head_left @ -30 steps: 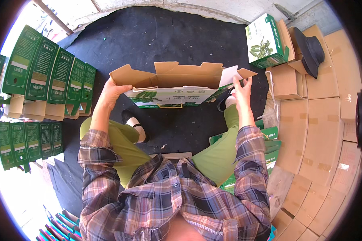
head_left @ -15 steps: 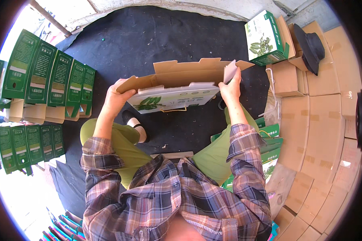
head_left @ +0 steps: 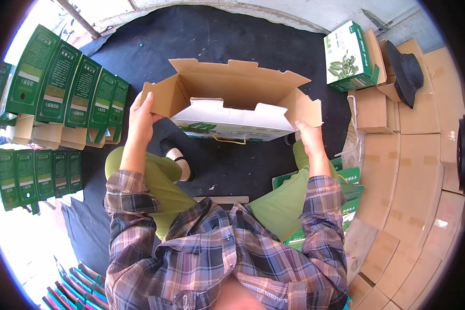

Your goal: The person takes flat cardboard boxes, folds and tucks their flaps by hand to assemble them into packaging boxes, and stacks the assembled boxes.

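Note:
A printed cardboard box [head_left: 237,114] is held up in front of my knees, brown inside, its white front marked with green vegetables. Its mouth faces up and gapes wide, with the top flaps standing up or leaning outward. From the lower edge of the front hangs a yellow cord handle [head_left: 229,141]. My left hand [head_left: 141,112] grips the left end flap, thumb on the near side. At the other end my right hand [head_left: 310,137] pinches the lower part of the right end flap; some of its fingers are hidden behind the cardboard.
Two rows of green printed cartons, the upper [head_left: 62,85] and lower [head_left: 34,178], stand at the left. Far right, a finished-looking carton [head_left: 349,59] sits by a black hat [head_left: 409,72]. Stacked brown cartons [head_left: 380,170] line the right. Flat green cartons [head_left: 350,178] lie beside my right leg.
The box has gone from squeezed narrow to spread wide, its end flaps swung outward. My hands have moved farther apart, the right one outward and nearer to me.

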A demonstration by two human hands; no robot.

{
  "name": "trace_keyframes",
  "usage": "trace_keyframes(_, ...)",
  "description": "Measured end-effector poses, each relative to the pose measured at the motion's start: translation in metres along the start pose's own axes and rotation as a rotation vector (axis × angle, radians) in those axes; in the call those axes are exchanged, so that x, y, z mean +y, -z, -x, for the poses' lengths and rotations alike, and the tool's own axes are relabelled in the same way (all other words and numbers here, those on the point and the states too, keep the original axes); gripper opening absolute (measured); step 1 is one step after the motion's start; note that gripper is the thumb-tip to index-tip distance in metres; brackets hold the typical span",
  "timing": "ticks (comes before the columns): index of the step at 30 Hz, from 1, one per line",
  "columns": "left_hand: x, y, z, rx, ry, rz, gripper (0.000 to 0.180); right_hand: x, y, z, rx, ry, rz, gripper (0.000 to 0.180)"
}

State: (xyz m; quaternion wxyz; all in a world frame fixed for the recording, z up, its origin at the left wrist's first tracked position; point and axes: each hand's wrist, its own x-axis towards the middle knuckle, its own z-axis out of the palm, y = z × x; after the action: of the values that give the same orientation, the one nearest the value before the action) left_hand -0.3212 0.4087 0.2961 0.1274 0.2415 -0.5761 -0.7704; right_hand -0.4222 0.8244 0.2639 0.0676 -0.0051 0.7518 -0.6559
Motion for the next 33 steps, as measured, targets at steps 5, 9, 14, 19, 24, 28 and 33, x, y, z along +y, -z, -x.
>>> trace_keyframes(5, 0.006, 0.001, -0.006, 0.115, -0.048, -0.193, 0.037, 0.012, 0.01, -0.003, 0.062, -0.195, -0.043, 0.043)
trace_keyframes(9, 0.011, 0.008, -0.012, 0.271, -0.444, -0.92, 0.05, 0.011, 0.014, 0.002, -0.004, -0.245, -0.236, 0.031)
trace_keyframes(14, 0.013, -0.021, -0.015, 0.427, -0.704, -1.806, 0.071, 0.018, 0.025, 0.01, -0.069, -0.29, -0.262, 0.029)
trace_keyframes(19, 0.02, -0.041, -0.009, 0.094, -0.823, -1.614, 0.077, 0.014, 0.027, 0.015, -0.105, -0.293, -0.282, 0.03)
trace_keyframes(24, 0.019, -0.037, -0.009, -0.346, -0.796, -1.299, 0.058, 0.009, 0.026, 0.015, -0.098, -0.268, -0.301, 0.029)
trace_keyframes(28, 0.015, -0.032, 0.002, -0.534, -0.447, -0.996, 0.055, 0.022, 0.034, 0.012, -0.121, -0.276, -0.277, 0.031)
trace_keyframes(33, 0.008, -0.03, -0.001, -0.64, -0.46, -1.236, 0.079, 0.011, 0.028, 0.018, -0.12, -0.266, -0.136, 0.044)
